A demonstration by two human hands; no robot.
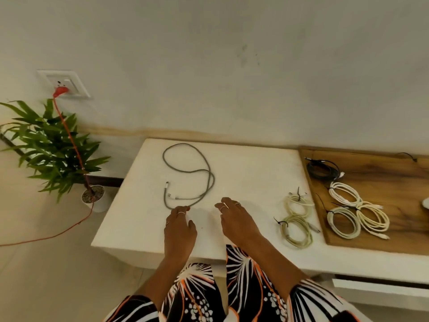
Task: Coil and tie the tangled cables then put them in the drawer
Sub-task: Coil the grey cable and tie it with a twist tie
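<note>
head view: grey cable [188, 176] lay loose, uncoiled on the white table [243, 173], left hand [180, 225] and right hand [234, 217] hovered relaxed and empty just beside it, coiling step not begun, next likely needed gathering both ends.

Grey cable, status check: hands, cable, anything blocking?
Left hand open, fingertips at grey cable. Right hand open, holding nothing. Cable loose, uncoiled, untied on white table. Nothing in the way; tied coils sit off right.

left hand [180, 228] and right hand [236, 219] extended forward, palms down, fingers relaxed.
</note>
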